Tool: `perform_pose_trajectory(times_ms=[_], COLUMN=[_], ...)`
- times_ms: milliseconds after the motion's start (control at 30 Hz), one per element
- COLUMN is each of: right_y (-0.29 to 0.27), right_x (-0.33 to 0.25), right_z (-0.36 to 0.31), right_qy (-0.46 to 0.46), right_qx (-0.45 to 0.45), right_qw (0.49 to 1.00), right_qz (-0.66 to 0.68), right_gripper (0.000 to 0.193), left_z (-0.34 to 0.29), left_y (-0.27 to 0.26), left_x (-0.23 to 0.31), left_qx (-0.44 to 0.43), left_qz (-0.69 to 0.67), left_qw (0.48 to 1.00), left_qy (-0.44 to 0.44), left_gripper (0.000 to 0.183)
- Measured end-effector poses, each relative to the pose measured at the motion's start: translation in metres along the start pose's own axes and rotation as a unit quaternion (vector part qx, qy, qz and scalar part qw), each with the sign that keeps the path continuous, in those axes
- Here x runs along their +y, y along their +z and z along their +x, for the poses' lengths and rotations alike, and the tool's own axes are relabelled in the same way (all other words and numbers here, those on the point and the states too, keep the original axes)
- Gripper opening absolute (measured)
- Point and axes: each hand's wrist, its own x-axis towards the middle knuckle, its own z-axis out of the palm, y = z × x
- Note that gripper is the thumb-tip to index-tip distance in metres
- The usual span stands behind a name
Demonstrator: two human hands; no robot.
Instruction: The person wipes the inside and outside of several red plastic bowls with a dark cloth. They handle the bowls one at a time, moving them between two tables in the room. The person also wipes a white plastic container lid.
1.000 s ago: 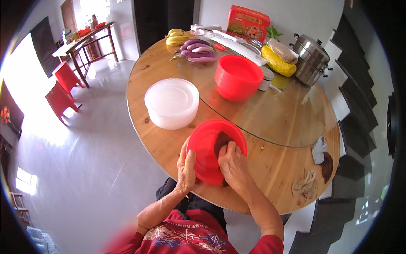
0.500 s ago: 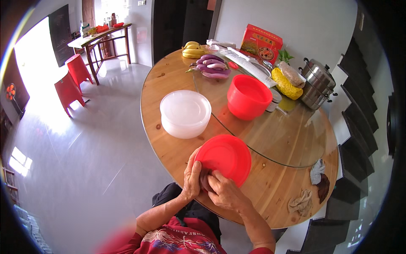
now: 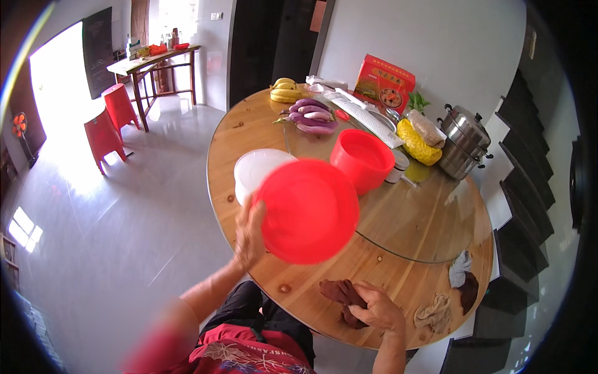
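Note:
My left hand (image 3: 250, 234) grips the left rim of a round red plastic bowl (image 3: 308, 212), raised above the near part of the table. The bowl is slightly smeared by motion. To its lower right, my right hand (image 3: 377, 306) is closed on a bunched dark brown cloth (image 3: 339, 293) close to the table's front edge. Behind the raised bowl, a white lidded tub (image 3: 258, 165) is partly covered by it. Farther back on the right stands another red bowl (image 3: 362, 163), deeper in shape.
Around the round wooden table (image 3: 233, 131) with its glass turntable lie bananas (image 3: 286, 93), purple eggplants (image 3: 311, 116), a red box (image 3: 385, 84), a yellow bag (image 3: 418, 143) and a steel steamer pot (image 3: 464, 140). Crumpled rags (image 3: 434, 313) lie at the right edge. Red stools (image 3: 104, 140) stand left.
My left hand has lifted the red bowl up and to the left, in front of the white tub. My right hand has come away from the bowl, rightward and down, with the brown cloth.

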Motion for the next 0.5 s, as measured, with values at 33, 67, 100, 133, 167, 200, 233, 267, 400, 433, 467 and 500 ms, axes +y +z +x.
perform_pose_trajectory(times_ms=[33,67,100,133,167,200,233,267,400,433,467,500], right_y=[0.001,0.004,0.008,0.011,0.014,0.016,0.017,0.016,0.018,0.019,0.02,0.021], right_x=[0.004,0.012,0.022,0.029,0.031,0.032,0.034,0.034,0.047,0.05,0.05,0.05], right_z=[0.003,0.006,0.009,0.011,0.014,0.016,0.018,0.018,0.016,0.016,0.016,0.015], right_qy=[-0.006,0.002,0.009,0.016,0.022,0.03,0.037,0.035,0.037,0.038,0.04,0.043], right_qx=[0.001,0.001,0.001,0.001,0.007,0.013,0.019,0.022,0.032,0.034,0.039,0.044], right_qw=[1.0,1.0,0.999,0.999,0.999,0.999,0.999,0.999,0.993,0.99,0.988,0.984], right_qz=[-0.011,-0.024,-0.037,-0.051,-0.026,-0.002,0.022,0.034,0.106,0.129,0.147,0.165], right_gripper=[0.024,0.024,0.025,0.025,0.026,0.027,0.027,0.029,0.034,0.035,0.035,0.035], left_z=[0.02,0.038,0.056,0.076,0.096,0.11,0.122,0.133,0.163,0.166,0.168,0.168], left_y=[-0.009,-0.011,-0.013,-0.022,-0.031,-0.032,-0.032,-0.034,-0.051,-0.053,-0.055,-0.055], left_x=[-0.006,-0.002,0.003,0.001,-0.007,-0.015,-0.023,-0.03,-0.05,-0.053,-0.056,-0.057], left_qx=[0.013,0.034,0.055,0.055,0.058,0.07,0.082,0.095,0.081,0.073,0.066,0.058], left_qz=[0.04,0.045,0.05,0.138,0.226,0.191,0.155,0.12,0.243,0.244,0.245,0.246], left_qw=[0.999,0.998,0.997,0.989,0.971,0.977,0.981,0.983,0.966,0.967,0.967,0.967], left_qy=[0.015,0.014,0.015,0.03,0.044,0.061,0.079,0.097,0.024,0.007,-0.01,-0.028], left_gripper=[0.044,0.043,0.042,0.041,0.04,0.039,0.038,0.038,0.036,0.036,0.036,0.036])
